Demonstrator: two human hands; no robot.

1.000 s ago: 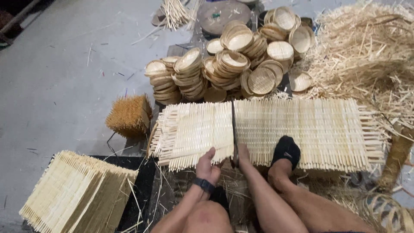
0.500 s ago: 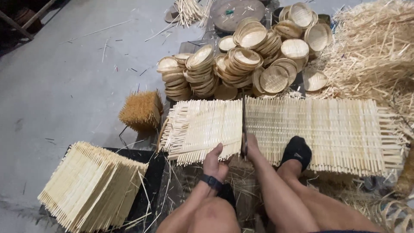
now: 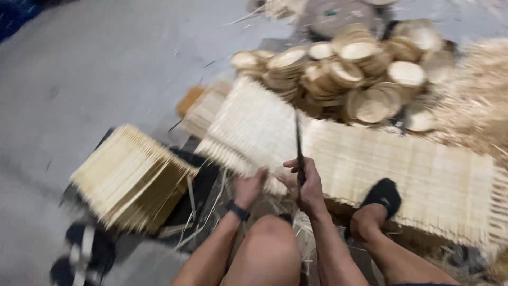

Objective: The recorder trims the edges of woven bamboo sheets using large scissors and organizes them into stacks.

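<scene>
A long woven bamboo mat (image 3: 402, 169) lies on the floor in front of me. A cut-off square piece (image 3: 254, 127) sits at its left end, tilted up. My left hand (image 3: 250, 186) grips the near edge of that piece. My right hand (image 3: 304, 185) is closed on the handle of a dark knife (image 3: 299, 143), whose blade points away from me along the gap between piece and mat. My black-socked foot (image 3: 378, 198) rests on the mat's near edge. The picture is blurred by motion.
A stack of cut mat squares (image 3: 129, 177) sits at the left on a dark sheet. Piles of round woven bowls (image 3: 349, 74) stand behind the mat. Loose straw (image 3: 476, 90) lies at the right. Black-and-white sandals (image 3: 79, 254) are at the lower left.
The cut piece has lifted and swung left, away from the long mat. The view has shifted, so the stack of squares sits nearer the middle. My right hand still holds the knife.
</scene>
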